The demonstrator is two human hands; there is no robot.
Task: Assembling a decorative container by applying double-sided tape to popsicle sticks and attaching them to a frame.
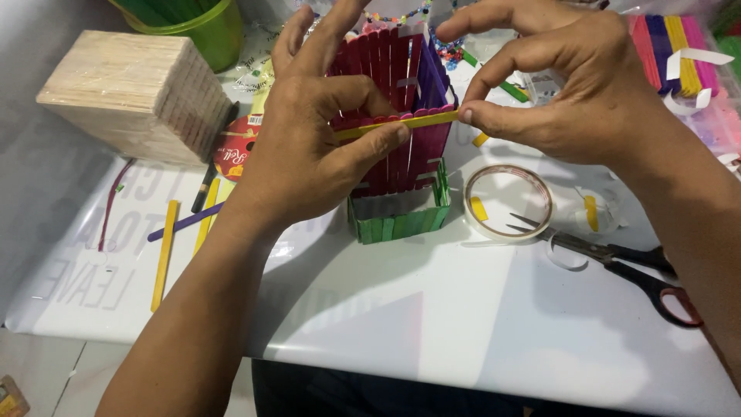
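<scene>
A small box built of craft sticks (401,166) stands on the white table sheet (432,309), with dark pink and purple upright walls and a low green base. Across its front wall lies a yellow craft stick (421,120), held level. My left hand (309,147) grips the box's left side and pins the stick's left end with its thumb. My right hand (571,85) pinches the stick's right end at the box's corner between thumb and forefinger.
A roll of clear tape (508,202) and black-handled scissors (617,259) lie right of the box. A wrapped block of plain sticks (131,96) and a green bucket (197,27) sit at the back left. Loose yellow and purple sticks (166,251) lie left; coloured stick bundles (675,50) at the back right.
</scene>
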